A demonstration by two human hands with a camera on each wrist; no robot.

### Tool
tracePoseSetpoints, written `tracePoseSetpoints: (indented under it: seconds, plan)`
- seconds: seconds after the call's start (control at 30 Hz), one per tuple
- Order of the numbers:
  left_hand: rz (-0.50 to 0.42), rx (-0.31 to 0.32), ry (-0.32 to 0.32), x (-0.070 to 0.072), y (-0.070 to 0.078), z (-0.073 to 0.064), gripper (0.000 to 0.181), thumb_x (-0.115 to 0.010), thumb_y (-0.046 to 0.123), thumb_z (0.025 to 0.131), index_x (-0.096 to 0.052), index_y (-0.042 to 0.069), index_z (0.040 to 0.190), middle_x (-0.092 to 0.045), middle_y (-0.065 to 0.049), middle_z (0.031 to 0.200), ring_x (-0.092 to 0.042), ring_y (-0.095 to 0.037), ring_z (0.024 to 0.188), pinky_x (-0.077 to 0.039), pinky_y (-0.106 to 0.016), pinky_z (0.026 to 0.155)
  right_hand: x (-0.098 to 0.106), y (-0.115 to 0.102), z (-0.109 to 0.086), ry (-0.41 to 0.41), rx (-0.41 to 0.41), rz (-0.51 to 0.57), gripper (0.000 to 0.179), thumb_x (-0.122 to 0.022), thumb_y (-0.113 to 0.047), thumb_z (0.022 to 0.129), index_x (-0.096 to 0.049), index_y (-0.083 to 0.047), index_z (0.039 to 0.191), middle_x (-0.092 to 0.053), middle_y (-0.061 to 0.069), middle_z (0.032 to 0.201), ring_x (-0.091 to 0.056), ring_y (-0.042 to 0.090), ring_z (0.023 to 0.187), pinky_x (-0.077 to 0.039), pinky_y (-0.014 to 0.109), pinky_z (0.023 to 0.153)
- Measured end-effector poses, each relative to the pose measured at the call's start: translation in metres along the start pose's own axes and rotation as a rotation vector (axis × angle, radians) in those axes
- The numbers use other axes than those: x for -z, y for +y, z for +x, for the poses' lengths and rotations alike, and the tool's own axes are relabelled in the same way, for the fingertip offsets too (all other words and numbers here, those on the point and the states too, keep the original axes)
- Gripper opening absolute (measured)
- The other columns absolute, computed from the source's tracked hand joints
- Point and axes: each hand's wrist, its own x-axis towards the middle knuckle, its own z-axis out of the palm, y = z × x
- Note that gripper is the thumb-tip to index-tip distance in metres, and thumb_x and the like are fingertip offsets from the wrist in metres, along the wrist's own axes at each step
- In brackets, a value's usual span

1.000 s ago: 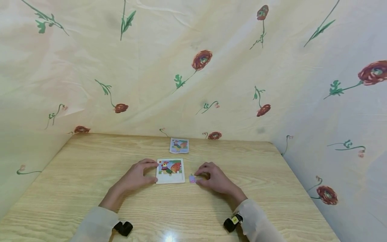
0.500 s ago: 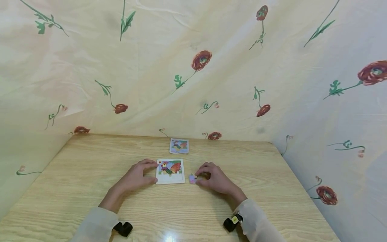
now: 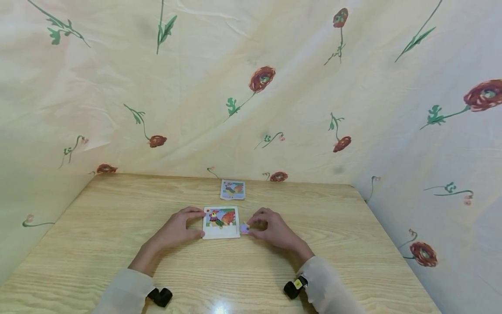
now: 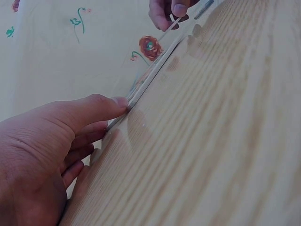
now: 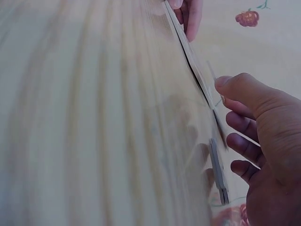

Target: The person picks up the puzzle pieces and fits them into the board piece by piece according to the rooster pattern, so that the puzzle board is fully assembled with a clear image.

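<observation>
My left hand [image 3: 179,227] holds the left edge of a white-framed jigsaw puzzle board [image 3: 221,235], its thumb at the near corner and a fingertip farther up. A rooster picture fills the board's upper part; its lower strip is plain white. Just right of the frame, my right hand [image 3: 274,227] pinches a small lilac puzzle piece [image 3: 244,229] between thumb and forefinger. The right wrist view has this piece edge-on beside the thumb [image 5: 223,82], close over the board's end. Beneath the other right fingers lie flat, grey-edged pieces [image 5: 217,172], hidden from the head view by the hand.
Behind the board lies a square card [image 3: 232,189] with the same rooster picture. The light wooden table [image 3: 219,274] meets a flower-printed cloth [image 3: 188,109] at its back and sides. Both wrists carry small black cameras.
My right hand has moved slightly left with the lilac piece, bringing it up to the board's right edge. The left hand and the board have stayed in place.
</observation>
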Motion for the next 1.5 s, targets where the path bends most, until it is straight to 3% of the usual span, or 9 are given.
tracePoseSetpoints:
  seconds: [0.2, 0.7, 0.87, 0.93, 1.1, 1.5]
  plan:
    - [0.005, -0.006, -0.002, -0.002, -0.001, -0.001, 0.060, -0.078, 0.029, 0.091, -0.060, 0.013, 0.147, -0.049, -0.009, 0.155, -0.039, -0.042, 0.149, -0.040, -0.063, 0.115, -0.006, -0.005, 0.004, 0.000, 0.017, 0.015, 0.017, -0.081, -0.023, 0.090, -0.078, -0.019, 0.107, -0.069, -0.004, 0.110, -0.059, 0.014, 0.097, -0.050, 0.025, 0.080]
    - [0.003, -0.003, -0.003, -0.001, 0.002, -0.001, 0.061, -0.078, 0.028, 0.091, -0.059, 0.012, 0.147, -0.050, -0.008, 0.155, -0.039, -0.042, 0.149, -0.038, -0.064, 0.116, -0.030, -0.029, 0.028, -0.029, -0.004, 0.081, 0.020, -0.081, -0.023, 0.090, -0.078, -0.018, 0.110, -0.067, -0.002, 0.111, -0.057, 0.015, 0.099, -0.049, 0.026, 0.082]
    - [0.000, -0.001, -0.005, -0.001, 0.002, -0.001, 0.060, -0.077, 0.028, 0.092, -0.059, 0.012, 0.147, -0.049, -0.009, 0.155, -0.039, -0.042, 0.149, -0.038, -0.064, 0.116, -0.040, -0.034, 0.035, -0.032, 0.044, 0.096, 0.023, -0.079, -0.023, 0.092, -0.079, -0.015, 0.113, -0.068, 0.001, 0.111, -0.054, 0.015, 0.087, -0.048, 0.023, 0.073]
    - [0.002, -0.004, -0.005, 0.000, 0.002, -0.001, 0.060, -0.077, 0.028, 0.092, -0.059, 0.012, 0.147, -0.050, -0.010, 0.155, -0.039, -0.042, 0.149, -0.038, -0.064, 0.115, -0.043, -0.037, 0.037, -0.031, 0.073, 0.101, 0.021, -0.079, -0.021, 0.092, -0.079, -0.013, 0.111, -0.070, 0.002, 0.113, -0.056, 0.014, 0.091, -0.049, 0.023, 0.077]
    - [0.013, -0.012, -0.004, 0.000, 0.001, 0.000, 0.060, -0.077, 0.028, 0.092, -0.059, 0.012, 0.147, -0.050, -0.009, 0.154, -0.040, -0.042, 0.148, -0.039, -0.064, 0.115, -0.051, -0.041, 0.042, -0.020, 0.096, 0.050, 0.017, -0.081, -0.021, 0.091, -0.079, -0.016, 0.106, -0.072, -0.002, 0.111, -0.058, 0.013, 0.103, -0.050, 0.025, 0.087]
    - [0.040, -0.039, 0.009, 0.001, 0.001, 0.000, 0.058, -0.077, 0.028, 0.092, -0.061, 0.013, 0.145, -0.052, -0.011, 0.153, -0.043, -0.042, 0.146, -0.040, -0.064, 0.114, -0.060, -0.051, 0.049, -0.026, 0.054, -0.061, 0.018, -0.084, -0.024, 0.087, -0.081, -0.016, 0.103, -0.073, -0.002, 0.103, -0.052, 0.010, 0.093, -0.044, 0.022, 0.081]
